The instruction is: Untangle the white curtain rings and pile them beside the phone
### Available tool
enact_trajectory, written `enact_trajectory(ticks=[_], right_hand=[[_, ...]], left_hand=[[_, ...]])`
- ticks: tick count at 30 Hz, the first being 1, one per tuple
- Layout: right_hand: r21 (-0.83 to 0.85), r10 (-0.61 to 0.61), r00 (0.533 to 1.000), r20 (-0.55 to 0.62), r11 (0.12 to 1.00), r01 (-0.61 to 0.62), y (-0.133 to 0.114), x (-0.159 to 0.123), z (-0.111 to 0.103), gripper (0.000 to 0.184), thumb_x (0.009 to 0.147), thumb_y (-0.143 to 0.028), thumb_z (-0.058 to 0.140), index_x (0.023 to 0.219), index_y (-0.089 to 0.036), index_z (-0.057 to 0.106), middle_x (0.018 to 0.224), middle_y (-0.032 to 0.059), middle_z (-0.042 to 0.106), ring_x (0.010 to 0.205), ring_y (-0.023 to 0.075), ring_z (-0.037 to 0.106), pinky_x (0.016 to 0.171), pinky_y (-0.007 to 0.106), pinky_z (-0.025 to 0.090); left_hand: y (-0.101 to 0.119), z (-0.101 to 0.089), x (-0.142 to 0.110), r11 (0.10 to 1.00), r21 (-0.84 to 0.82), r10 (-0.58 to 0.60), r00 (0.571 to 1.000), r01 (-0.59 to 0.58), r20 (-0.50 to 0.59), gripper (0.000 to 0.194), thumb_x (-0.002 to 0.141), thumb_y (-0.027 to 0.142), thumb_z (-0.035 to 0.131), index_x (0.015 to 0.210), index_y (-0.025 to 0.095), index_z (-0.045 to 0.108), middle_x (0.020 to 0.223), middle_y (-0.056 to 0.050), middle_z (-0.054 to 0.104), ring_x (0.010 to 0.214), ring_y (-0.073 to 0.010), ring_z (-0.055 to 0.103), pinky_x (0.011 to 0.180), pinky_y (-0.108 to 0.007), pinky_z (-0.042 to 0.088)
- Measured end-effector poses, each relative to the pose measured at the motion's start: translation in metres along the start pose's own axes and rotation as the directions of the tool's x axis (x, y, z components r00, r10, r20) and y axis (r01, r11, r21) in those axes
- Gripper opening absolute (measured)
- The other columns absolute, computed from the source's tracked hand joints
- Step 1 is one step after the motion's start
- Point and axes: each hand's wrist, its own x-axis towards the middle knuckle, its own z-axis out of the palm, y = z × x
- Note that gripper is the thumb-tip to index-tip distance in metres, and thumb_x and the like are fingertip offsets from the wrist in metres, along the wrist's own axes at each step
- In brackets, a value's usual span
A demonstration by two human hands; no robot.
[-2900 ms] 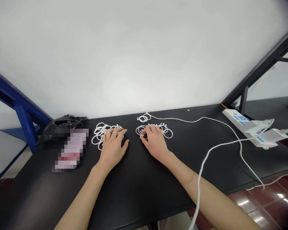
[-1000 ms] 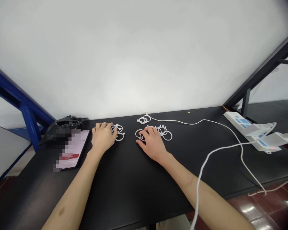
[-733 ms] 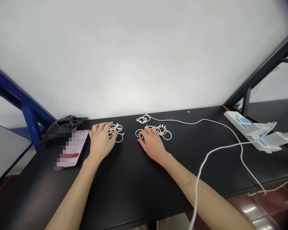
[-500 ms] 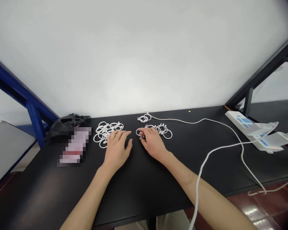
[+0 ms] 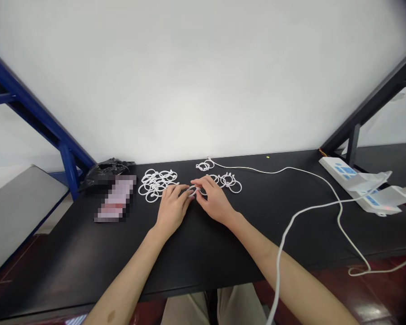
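Note:
Between my two hands, just above or on the black tabletop, is a white curtain ring (image 5: 192,191). My left hand (image 5: 172,208) grips its left side with the thumb and fingertips. On the opposite side, the thumb and fingers of my right hand (image 5: 214,199) pinch the same ring and partly cover it. Left of my left hand lies a heap of white rings (image 5: 154,183) with small eyelets, overlapping one another. Beyond my right hand is a smaller group of rings (image 5: 230,181), and a few more rings (image 5: 203,166) sit farther back.
A black plastic bag (image 5: 104,172) and a pixelated flat pinkish item (image 5: 117,198) are at the left. A white cable (image 5: 250,169) crosses the table toward a white power strip (image 5: 358,183) at the right. Another white cable passes over my right forearm.
My left hand has moved right, away from the heap, and now meets my right hand at the ring. The ring is now held between both hands. The view has shifted slightly.

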Motion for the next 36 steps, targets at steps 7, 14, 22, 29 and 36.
enact_trajectory(ticks=[7, 14, 22, 29, 36], right_hand=[[0.129, 0.124, 0.992, 0.03, 0.984, -0.126, -0.003, 0.001, -0.004, 0.017, 0.093, -0.026, 0.057, 0.107, -0.02, 0.065, 0.102, 0.005, 0.062, 0.086, 0.014, 0.063, 0.087, 0.032, 0.053], [0.31, 0.244, 0.953, 0.179, 0.906, -0.29, -0.015, 0.002, -0.005, 0.022, 0.09, -0.034, 0.061, 0.107, -0.021, 0.069, 0.09, 0.001, 0.071, 0.071, 0.0122, 0.063, 0.073, 0.028, 0.053], [0.342, 0.317, 0.939, 0.132, 0.875, -0.344, -0.008, 0.002, -0.002, 0.011, 0.088, -0.024, 0.062, 0.082, -0.02, 0.071, 0.073, -0.0021, 0.07, 0.065, 0.0122, 0.062, 0.067, 0.025, 0.048], [0.203, 0.326, 0.941, 0.09, 0.919, -0.338, 0.002, 0.0, 0.003, 0.017, 0.09, -0.033, 0.064, 0.102, -0.022, 0.07, 0.086, -0.0005, 0.073, 0.074, 0.0135, 0.064, 0.075, 0.028, 0.05], [-0.364, 0.191, 0.982, 0.003, 0.914, -0.176, 0.012, -0.003, -0.002, 0.025, 0.095, -0.037, 0.056, 0.107, -0.018, 0.068, 0.099, 0.0091, 0.068, 0.1, 0.025, 0.057, 0.095, 0.042, 0.045]], left_hand=[[0.012, -0.013, -0.011, 0.979, -0.189, -0.08, 0.996, 0.071, -0.04, 0.018, 0.098, 0.024, 0.052, 0.098, 0.021, 0.07, 0.105, -0.007, 0.068, 0.094, -0.0223, 0.053, 0.084, -0.041, 0.05], [0.018, -0.019, -0.017, 0.94, -0.318, -0.125, 0.992, 0.12, 0.004, 0.02, 0.098, 0.024, 0.051, 0.093, 0.022, 0.07, 0.094, -0.006, 0.07, 0.09, -0.0219, 0.053, 0.082, -0.039, 0.051], [0.017, -0.016, -0.017, 0.941, -0.321, -0.115, 0.993, 0.109, -0.001, 0.019, 0.099, 0.022, 0.049, 0.1, 0.02, 0.068, 0.095, -0.005, 0.071, 0.09, -0.02, 0.055, 0.084, -0.037, 0.05], [0.016, -0.014, -0.018, 0.971, -0.209, -0.122, 0.993, 0.118, -0.006, 0.017, 0.098, 0.024, 0.05, 0.099, 0.02, 0.067, 0.094, -0.005, 0.071, 0.089, -0.0192, 0.056, 0.083, -0.034, 0.05], [-0.007, -0.012, -0.005, 0.966, 0.063, -0.246, 0.965, 0.252, -0.09, 0.026, 0.099, 0.026, 0.045, 0.101, 0.019, 0.069, 0.103, -0.011, 0.07, 0.096, -0.0281, 0.054, 0.084, -0.044, 0.043]])
